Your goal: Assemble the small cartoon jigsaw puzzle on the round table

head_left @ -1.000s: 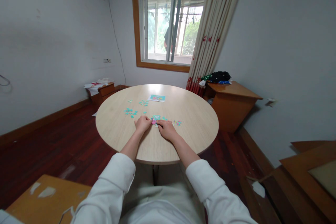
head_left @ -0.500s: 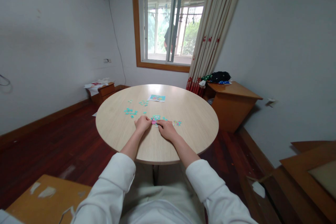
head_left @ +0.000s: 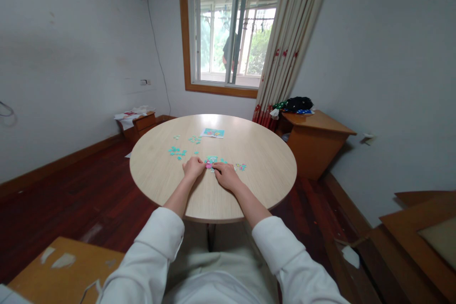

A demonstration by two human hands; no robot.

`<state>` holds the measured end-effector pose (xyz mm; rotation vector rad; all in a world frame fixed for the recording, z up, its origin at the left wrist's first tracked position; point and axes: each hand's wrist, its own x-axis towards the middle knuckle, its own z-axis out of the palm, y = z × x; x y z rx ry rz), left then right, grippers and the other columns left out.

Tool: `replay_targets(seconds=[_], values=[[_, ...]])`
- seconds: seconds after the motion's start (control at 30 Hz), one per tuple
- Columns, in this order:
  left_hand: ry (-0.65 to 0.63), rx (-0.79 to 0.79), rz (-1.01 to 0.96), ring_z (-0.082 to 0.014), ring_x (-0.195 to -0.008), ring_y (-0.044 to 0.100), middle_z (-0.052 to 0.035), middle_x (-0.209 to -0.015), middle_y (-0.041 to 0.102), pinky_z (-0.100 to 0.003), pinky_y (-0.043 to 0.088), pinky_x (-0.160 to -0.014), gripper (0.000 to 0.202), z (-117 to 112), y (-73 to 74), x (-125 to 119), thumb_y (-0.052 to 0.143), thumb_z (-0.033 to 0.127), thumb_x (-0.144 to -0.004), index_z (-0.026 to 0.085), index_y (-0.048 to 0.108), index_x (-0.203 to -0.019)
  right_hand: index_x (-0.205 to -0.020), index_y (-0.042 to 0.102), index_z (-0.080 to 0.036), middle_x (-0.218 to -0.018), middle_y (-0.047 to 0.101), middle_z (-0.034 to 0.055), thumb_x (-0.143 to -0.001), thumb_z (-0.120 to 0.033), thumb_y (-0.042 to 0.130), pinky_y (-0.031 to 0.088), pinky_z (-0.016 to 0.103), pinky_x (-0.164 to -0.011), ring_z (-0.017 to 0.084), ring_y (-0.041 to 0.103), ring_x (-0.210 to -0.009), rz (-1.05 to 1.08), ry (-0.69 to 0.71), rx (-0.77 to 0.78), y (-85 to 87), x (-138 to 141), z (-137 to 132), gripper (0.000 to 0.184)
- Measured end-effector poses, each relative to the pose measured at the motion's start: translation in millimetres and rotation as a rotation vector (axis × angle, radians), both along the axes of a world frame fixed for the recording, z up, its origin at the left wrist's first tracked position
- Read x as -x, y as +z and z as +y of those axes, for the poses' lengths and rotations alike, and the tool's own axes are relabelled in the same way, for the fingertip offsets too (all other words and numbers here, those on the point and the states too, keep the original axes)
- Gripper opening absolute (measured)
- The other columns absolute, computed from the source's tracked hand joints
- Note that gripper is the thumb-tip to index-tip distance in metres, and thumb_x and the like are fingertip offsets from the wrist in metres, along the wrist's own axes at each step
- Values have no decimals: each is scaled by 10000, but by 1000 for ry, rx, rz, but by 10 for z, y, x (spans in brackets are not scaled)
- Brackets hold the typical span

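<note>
Jigsaw puzzle pieces lie joined in a small patch [head_left: 212, 158] near the middle front of the round table. A pink part of the puzzle [head_left: 208, 165] shows between my two hands. My left hand [head_left: 194, 167] is closed, its thumb and fingertips pressed at the left edge of that pink part. From the right, my right hand [head_left: 227, 175] reaches in with curled fingers, fingertips on the pieces beside the pink part. It covers some of the patch. Exactly which pieces each hand grips is too small to tell.
Loose teal pieces [head_left: 176, 152] lie to the left, paler pieces [head_left: 194, 139] farther back, and colourful ones [head_left: 241, 167] by my right hand. A printed picture sheet [head_left: 213, 133] lies at the back of the round table [head_left: 263, 152]. Beyond the window [head_left: 217, 33] stands a person [head_left: 228, 52].
</note>
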<state>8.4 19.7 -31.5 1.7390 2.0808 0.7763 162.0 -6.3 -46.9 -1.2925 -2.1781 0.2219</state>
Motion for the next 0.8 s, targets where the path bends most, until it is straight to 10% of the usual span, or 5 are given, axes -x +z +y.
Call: replay_targets(seconds=[0.8], values=[[-154,-73,89,-223,-1016,582,-52,-1011,689,-382,293,-951,345,-56,-23,-21,380,185,-786,240,700,-906,-1042,652,-222,-1145,628,42,-818,-132,448,351,349,-971,171,540,-1098,6,-6,6,12,1,-2,316]])
